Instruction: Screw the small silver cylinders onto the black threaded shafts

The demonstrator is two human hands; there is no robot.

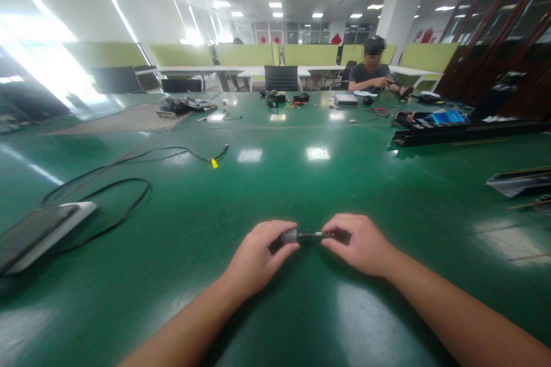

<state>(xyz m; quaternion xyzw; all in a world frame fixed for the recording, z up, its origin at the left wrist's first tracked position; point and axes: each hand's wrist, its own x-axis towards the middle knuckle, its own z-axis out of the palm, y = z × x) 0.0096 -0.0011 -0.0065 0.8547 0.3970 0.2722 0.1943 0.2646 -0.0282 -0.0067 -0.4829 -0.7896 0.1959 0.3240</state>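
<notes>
Low in the middle of the head view, a slim dark tool with a grey, thicker end (291, 235) lies level between my two hands, over the green table (241, 195). My left hand (262, 252) has its thumb and fingers closed round the thick grey end. At the other end, the fingertips of my right hand (356, 242) pinch the thin dark tip. A short stretch of the dark shaft (309, 235) shows between the hands. What kind of tool it is cannot be made out.
A black cable with a yellow tag (214, 163) curls at the left, near a white-edged device (47, 232). Black rails with a blue item (447, 117) lie at the right. Electronic parts (186, 105) line the far edge, where a seated person (372, 71) handles something.
</notes>
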